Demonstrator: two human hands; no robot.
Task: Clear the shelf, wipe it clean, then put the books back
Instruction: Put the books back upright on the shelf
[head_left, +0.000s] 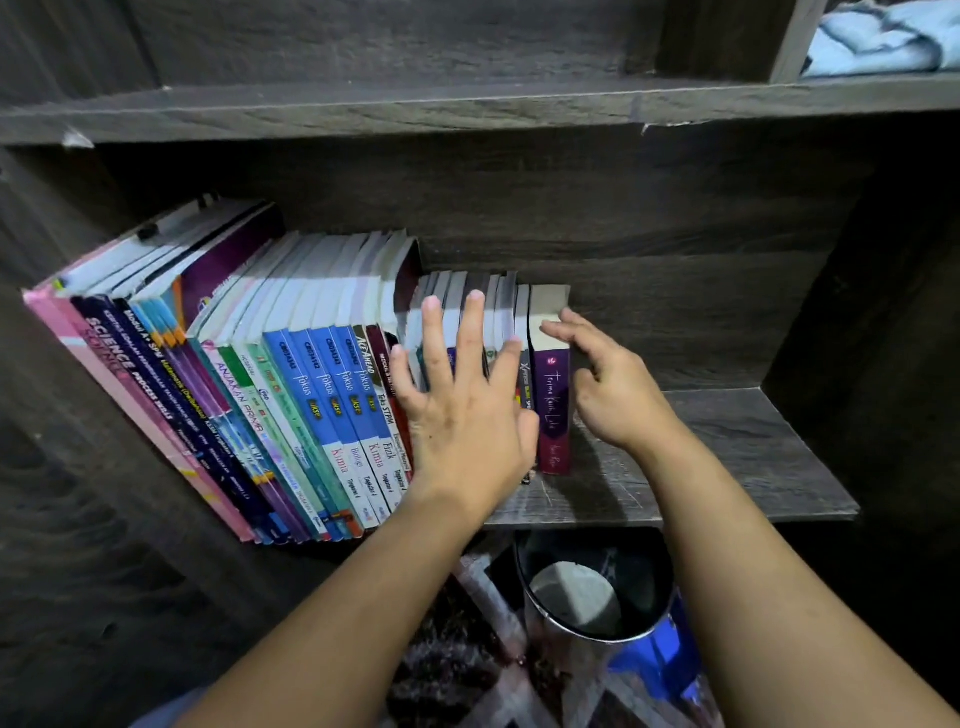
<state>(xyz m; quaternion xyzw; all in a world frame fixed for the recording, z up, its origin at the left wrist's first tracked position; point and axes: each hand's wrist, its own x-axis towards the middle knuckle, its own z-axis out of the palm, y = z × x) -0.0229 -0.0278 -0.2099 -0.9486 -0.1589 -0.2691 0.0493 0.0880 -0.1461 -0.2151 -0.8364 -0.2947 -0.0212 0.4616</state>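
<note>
**On the shelf's right end, both hands meet the row**

On the dark wooden shelf (727, 457) in front of me, the books (311, 389) stand in one row, spines toward me. The tall ones lean left and the shorter ones are upright at the right. My left hand (462, 415) lies spread flat against the short spines, holding nothing. My right hand (608, 384) is loosely curved at the very end of the row, its fingertips (550, 328) touching the top page edge of the purple book (551, 405); it doesn't look closed around it.

That purple book is the last in line. It stands upright just left of my right palm, with bare board to its right. The right hand is the nearer one, so I judge any pull would come straight toward me.

I count two hands, one row of well over twenty spines (overlap prevents an exact number), one bin (654, 660) below, and one pale blue cloth (883, 41) up on the higher compartment.
</note>
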